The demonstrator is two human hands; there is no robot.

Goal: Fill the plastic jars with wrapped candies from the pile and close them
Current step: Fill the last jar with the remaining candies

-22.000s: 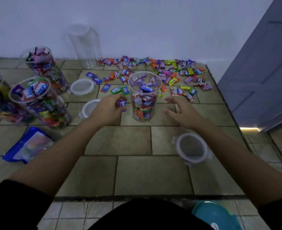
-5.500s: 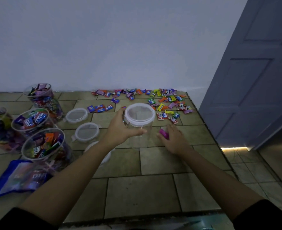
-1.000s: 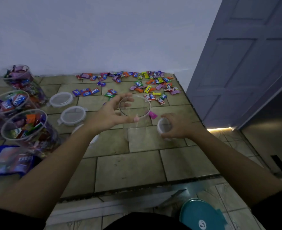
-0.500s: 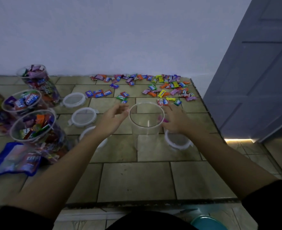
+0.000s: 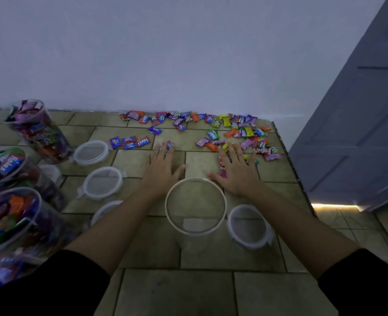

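A tiled counter (image 5: 202, 290) runs along a pale wall (image 5: 165, 53), with a grey door (image 5: 357, 133) at its right end. An empty jar (image 5: 195, 207), clear and open-topped, stands upright at the centre of the counter — everything else is placed from it. To its left, at the counter's edge, stand three full jars (image 5: 17, 215) packed with candies, uncapped. Between those and the empty jar lie three round lids (image 5: 101, 182), flat on the tiles; a fourth lid (image 5: 249, 225) lies just right of the empty jar, nearly touching it. Beyond the empty jar, against the wall, the candy pile (image 5: 232, 133) is spread in bright wrappers, thickest toward the right. Both arms reach past the empty jar, one on each side. The left hand (image 5: 161, 169) is flat, fingers spread, its fingertips at a lone candy (image 5: 169, 145). The right hand (image 5: 236, 172) is also flat with fingers apart — laid over the near edge of the pile, gripping nothing visible.
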